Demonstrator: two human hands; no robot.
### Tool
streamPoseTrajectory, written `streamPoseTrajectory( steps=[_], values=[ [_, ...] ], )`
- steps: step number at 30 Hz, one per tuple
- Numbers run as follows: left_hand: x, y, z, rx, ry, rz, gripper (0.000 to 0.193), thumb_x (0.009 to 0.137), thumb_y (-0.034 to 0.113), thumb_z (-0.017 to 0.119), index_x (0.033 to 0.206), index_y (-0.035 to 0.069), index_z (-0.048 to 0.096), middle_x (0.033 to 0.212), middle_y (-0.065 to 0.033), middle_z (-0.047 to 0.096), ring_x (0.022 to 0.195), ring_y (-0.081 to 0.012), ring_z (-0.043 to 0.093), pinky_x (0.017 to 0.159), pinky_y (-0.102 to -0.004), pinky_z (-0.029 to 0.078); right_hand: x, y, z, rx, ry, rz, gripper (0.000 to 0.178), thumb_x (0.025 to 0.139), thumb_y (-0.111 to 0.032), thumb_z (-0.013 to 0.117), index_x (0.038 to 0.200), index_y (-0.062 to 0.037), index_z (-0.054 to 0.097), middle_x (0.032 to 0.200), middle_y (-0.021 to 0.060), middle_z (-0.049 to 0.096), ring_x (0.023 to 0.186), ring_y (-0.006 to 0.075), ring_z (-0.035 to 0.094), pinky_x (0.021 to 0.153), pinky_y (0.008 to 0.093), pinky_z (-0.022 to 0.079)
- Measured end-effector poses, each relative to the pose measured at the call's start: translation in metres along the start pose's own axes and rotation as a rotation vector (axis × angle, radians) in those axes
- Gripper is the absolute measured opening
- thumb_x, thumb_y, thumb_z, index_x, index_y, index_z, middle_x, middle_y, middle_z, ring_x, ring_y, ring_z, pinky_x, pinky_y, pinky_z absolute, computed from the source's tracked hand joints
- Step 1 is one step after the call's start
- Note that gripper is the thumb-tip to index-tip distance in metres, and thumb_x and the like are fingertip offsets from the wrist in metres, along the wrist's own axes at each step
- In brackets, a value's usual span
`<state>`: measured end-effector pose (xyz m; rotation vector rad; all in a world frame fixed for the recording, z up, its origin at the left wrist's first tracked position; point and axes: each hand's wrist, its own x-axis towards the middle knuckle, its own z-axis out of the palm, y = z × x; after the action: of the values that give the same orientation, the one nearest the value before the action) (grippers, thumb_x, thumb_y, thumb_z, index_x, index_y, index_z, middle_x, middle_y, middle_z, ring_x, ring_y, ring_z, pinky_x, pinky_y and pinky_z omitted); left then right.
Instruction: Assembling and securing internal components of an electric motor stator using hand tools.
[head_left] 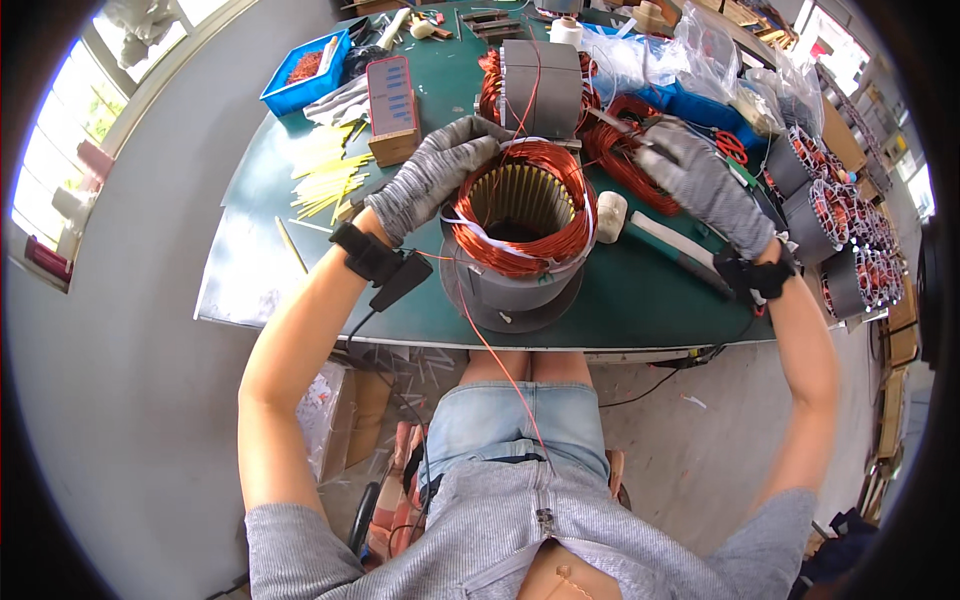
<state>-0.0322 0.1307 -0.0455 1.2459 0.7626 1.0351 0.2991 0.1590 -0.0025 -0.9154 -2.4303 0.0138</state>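
Observation:
A motor stator point(515, 285) stands upright in front of me, its bore facing up. Red-brown copper windings point(545, 255) ring its top, with white lacing cord point(475, 232) around them and yellowish slot liners inside. My left hand point(430, 175), in a grey knit glove, rests with bent, closed fingers at the windings' upper left edge; what the fingertips pinch is hidden. To the right of the stator, my gloved right hand point(700, 180) is closed above a loose copper coil point(630, 165). A slim pale tool point(612, 122) projects leftward from its fingers. A thin red wire runs from the stator toward my lap.
Behind lies another wound stator point(540, 85). Yellow strips point(325, 180), a box on a wooden block point(392, 105) and a blue bin point(308, 72) are left. A white-headed mallet point(611, 217) lies right, near several finished stators point(860, 275). Plastic bags point(690, 60) lie behind.

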Motion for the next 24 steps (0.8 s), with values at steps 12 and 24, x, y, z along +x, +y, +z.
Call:
streamPoseTrajectory(
  steps=[12, 24],
  values=[
    [0.014, 0.002, 0.001, 0.137, -0.017, -0.021, 0.028, 0.096, 0.023, 0.058, 0.116, 0.004, 0.057, 0.099, -0.0009, 0.060, 0.092, -0.0082, 0.056, 0.085, -0.0253, 0.049, 0.029, 0.009, 0.036, -0.046, -0.088, -0.175, 0.035, 0.090, -0.028, 0.063, 0.107, 0.0020, 0.062, 0.107, 0.0214, 0.062, 0.107, 0.0361, 0.058, 0.093, 0.0429, 0.047],
    [0.017, 0.012, 0.005, 0.363, -0.022, 0.017, 0.028, 0.097, 0.023, 0.058, 0.115, 0.002, 0.059, 0.100, 0.0014, 0.059, 0.093, -0.0066, 0.052, 0.087, -0.0233, 0.046, 0.020, 0.029, 0.049, 0.231, -0.258, -0.124, 0.033, 0.094, -0.022, 0.058, 0.121, -0.0022, 0.061, 0.126, 0.0183, 0.056, 0.119, 0.0337, 0.051, 0.105, 0.0404, 0.040]
  ],
)
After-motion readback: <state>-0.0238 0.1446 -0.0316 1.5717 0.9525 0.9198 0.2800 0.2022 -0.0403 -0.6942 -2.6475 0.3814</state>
